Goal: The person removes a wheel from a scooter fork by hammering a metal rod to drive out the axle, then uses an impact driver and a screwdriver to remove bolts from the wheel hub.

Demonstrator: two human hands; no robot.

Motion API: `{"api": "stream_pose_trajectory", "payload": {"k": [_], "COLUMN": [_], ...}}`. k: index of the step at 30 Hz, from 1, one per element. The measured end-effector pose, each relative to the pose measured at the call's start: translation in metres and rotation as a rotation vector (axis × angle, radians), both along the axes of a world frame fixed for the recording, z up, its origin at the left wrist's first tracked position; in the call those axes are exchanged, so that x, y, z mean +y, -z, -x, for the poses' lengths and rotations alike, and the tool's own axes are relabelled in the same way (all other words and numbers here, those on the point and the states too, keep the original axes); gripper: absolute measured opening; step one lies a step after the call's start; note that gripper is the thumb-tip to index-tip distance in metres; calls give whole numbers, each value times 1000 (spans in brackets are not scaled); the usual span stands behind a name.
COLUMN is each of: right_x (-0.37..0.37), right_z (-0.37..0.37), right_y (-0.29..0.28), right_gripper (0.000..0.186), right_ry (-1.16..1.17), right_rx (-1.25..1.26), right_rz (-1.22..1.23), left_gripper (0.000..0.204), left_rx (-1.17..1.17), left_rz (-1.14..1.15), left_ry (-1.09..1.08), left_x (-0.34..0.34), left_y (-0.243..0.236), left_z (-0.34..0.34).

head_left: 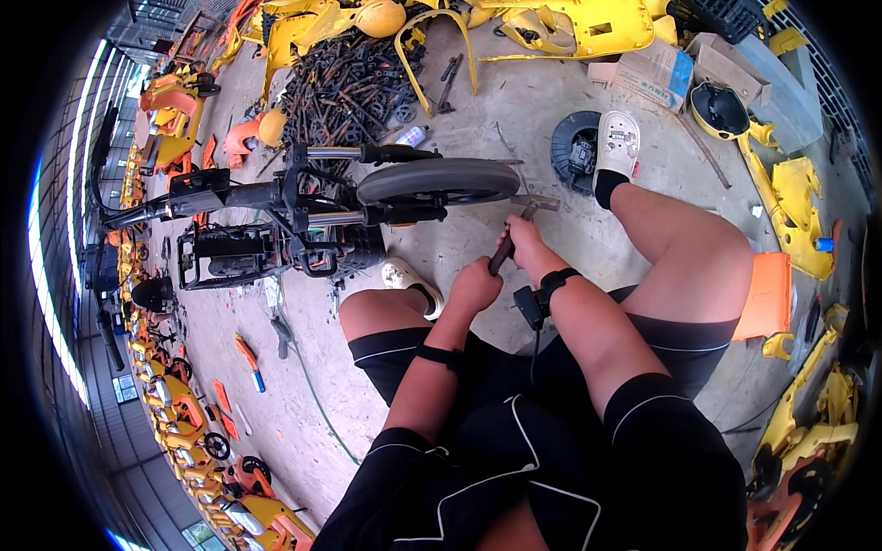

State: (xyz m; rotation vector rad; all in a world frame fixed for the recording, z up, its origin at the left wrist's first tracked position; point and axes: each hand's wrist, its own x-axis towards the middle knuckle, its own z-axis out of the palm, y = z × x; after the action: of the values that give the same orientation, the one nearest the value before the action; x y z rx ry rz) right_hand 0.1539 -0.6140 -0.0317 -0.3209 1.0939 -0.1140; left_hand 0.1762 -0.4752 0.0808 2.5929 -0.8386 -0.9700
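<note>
A stripped black bicycle frame [248, 216] lies on its side on the concrete, its wheel with a grey tyre [439, 179] pointing toward me. Both my hands grip a dark long-handled tool [508, 241] whose metal head reaches the wheel axle area [537, 202]. My left hand [475, 285] is shut on the lower end of the handle. My right hand [522, 241], with a black wrist strap, is shut on the handle higher up. I sit with knees apart, white shoes on either side.
A pile of dark metal parts [354, 83] lies beyond the bicycle. Yellow plastic shells [551, 28] and cardboard boxes [661, 73] line the far side. A black round wheel part [574, 147] sits under my right foot. An orange stool [767, 294] and yellow parts lie right.
</note>
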Motion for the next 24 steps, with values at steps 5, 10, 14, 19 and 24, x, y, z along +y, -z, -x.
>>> {"api": "stream_pose_trajectory", "payload": {"k": [5,10,14,19,24], "right_x": [0,0,0,0,0], "right_z": [0,0,-1,-1,0], "right_y": [-2,-2,-2,-3,-4], "right_gripper": [23,23,22,22,22], "right_ry": [0,4,1,13,-2], "right_rx": [2,10,-3,31,1], "right_rz": [0,-15,1,-5,-16], "left_gripper": [26,26,26,25,25], "left_rx": [1,4,4,5,1], "left_rz": [-2,0,2,1,4], "left_ry": [0,-2,-6,5,10], "left_x": [0,0,0,1,1], "left_y": [0,0,0,1,2], "left_z": [0,0,0,-1,-1]}}
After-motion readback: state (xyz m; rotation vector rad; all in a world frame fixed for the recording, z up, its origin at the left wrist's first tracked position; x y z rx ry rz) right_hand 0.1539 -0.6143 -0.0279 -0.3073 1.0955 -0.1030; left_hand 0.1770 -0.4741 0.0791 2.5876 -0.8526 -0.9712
